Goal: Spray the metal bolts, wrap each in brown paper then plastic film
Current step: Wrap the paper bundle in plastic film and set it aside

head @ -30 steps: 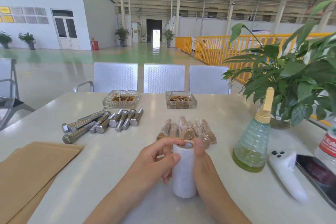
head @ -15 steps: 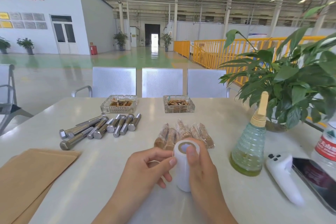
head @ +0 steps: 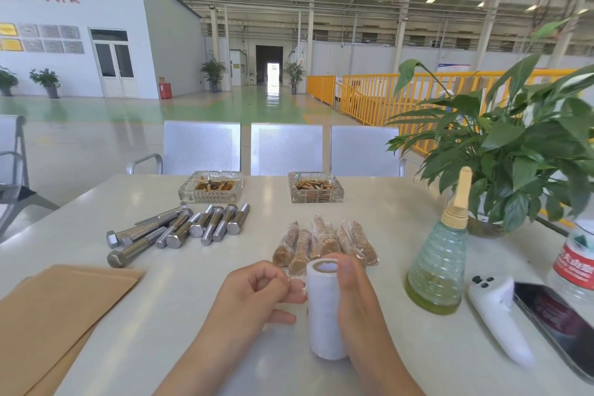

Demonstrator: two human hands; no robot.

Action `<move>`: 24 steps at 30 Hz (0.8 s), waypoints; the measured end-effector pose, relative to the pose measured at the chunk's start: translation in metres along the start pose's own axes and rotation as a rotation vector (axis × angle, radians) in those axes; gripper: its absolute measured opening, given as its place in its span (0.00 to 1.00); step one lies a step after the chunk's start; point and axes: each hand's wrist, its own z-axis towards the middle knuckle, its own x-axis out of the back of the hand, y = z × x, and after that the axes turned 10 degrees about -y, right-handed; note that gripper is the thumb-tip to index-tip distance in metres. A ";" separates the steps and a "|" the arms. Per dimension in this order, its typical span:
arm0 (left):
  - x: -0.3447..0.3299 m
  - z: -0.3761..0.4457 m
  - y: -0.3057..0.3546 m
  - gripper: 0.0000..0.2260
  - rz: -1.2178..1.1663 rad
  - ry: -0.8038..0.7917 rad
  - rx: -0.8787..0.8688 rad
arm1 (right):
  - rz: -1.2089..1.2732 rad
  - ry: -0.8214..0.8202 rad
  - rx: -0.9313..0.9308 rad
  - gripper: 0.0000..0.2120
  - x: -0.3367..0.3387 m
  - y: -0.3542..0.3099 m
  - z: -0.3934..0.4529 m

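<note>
While the right hand curls round the upright roll of plastic film at about 6 o'clock on the white table, thumb up by the roll's cardboard core, the left hand sits just beside it at 7 o'clock, thumb and forefinger pinched together on a loose edge of clear film drawn off the roll's side; the other fingers are curled under. Straight beyond the roll, toward 12 o'clock, lie the wrapped bolts, roughly six brown-paper bundles under clear film, packed side by side and touching, though the exact count is hard to read where they overlap; toward 10 o'clock lies the heap of bare metal bolts, about nine hex-headed pieces, some crossing one another. Brown paper sheets are stacked at 8 o'clock, at least two layers showing at the edges. Farther back stand two glass ashtrays, one at 11 o'clock and one at 12 o'clock, both holding cigarette butts. One spray bottle with greenish liquid at its base stands at 3 o'clock; next to it lie one white controller and one dark phone, touching each other; one water bottle with a red label stands at the right edge; one potted plant rises at 2 o'clock. Three perforated metal seats stand in a row behind the table.
</note>
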 end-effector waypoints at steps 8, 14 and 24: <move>-0.001 0.002 0.004 0.12 -0.013 0.031 -0.129 | 0.073 -0.033 -0.197 0.41 0.003 -0.004 0.006; 0.001 -0.005 0.003 0.18 0.399 -0.064 -0.338 | 0.216 -0.066 -0.263 0.40 0.010 -0.009 0.008; -0.002 0.000 0.007 0.15 0.317 -0.070 -0.202 | 0.278 -0.098 -0.290 0.41 0.013 -0.014 0.008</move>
